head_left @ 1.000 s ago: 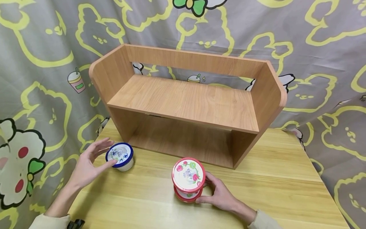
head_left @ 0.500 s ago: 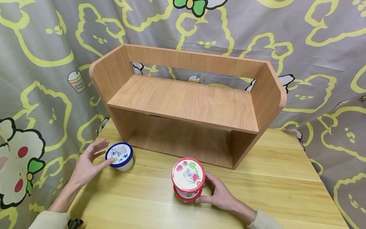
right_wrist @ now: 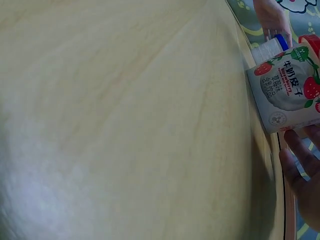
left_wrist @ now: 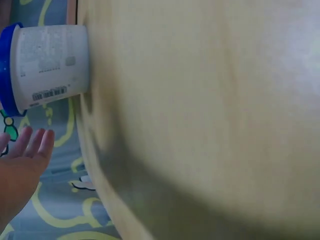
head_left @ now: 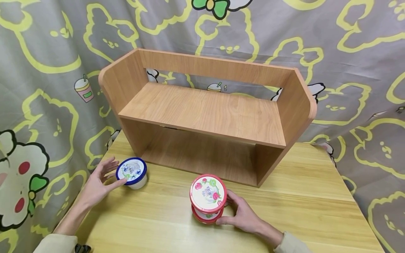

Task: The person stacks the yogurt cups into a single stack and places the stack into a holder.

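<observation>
In the head view, a small white tub with a blue lid (head_left: 131, 170) stands on the table at the left. My left hand (head_left: 98, 186) is just left of it, fingers spread, the thumb tip at the lid's near edge. The left wrist view shows a gap between that hand's fingers (left_wrist: 46, 145) and the tub. Toward the front middle, a strawberry tub with a red lid (head_left: 208, 193) appears stacked on another red-lidded strawberry tub (right_wrist: 282, 90). Against their right side lies my right hand (head_left: 245, 214), fingers loosely extended; contact is hard to tell.
A two-tier wooden shelf (head_left: 205, 109) stands on the table (head_left: 316, 196) behind the tubs, its lower front edge close to them. A grey patterned curtain (head_left: 348, 70) hangs behind and at both sides.
My left hand has drawn back slightly from the blue-lidded tub, and its thumb overlaps the lid less. The right hand and the strawberry tubs stay where they were.
</observation>
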Tool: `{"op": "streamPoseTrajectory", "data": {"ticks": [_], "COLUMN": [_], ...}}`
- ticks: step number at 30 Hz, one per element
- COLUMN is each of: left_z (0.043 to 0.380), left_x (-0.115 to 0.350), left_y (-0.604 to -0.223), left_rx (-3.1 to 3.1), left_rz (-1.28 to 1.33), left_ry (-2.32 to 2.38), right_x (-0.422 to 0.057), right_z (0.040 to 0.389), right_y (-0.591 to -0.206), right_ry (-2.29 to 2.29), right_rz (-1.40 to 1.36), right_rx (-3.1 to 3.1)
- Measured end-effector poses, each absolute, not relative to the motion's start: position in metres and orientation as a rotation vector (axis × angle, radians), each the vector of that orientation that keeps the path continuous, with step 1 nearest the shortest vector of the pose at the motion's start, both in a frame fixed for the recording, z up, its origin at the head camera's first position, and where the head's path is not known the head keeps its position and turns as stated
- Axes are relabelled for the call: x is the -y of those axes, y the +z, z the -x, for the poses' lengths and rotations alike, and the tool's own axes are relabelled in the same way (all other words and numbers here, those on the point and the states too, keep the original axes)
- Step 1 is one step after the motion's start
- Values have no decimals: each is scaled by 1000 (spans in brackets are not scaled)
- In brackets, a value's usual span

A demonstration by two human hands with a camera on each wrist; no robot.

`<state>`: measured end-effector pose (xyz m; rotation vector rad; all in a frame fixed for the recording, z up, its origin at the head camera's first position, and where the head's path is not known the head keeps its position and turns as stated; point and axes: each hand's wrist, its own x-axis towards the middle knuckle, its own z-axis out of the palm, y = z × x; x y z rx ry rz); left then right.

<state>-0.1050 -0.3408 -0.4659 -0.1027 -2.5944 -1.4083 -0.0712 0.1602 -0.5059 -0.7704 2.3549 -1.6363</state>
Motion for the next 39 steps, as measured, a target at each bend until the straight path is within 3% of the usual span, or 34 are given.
{"op": "streamPoseTrajectory", "data": {"ticks": [39], "left_z": [107], "left_x": [330], "left_y": [-482], "left_rx": [2630], "left_rz": [98], "left_ry": [-1512], "right_x": [-159], "right_z": [72], "right_y": [-509], "right_ry": [-1638], "right_rz": [774], "right_rx": [-2337]}}
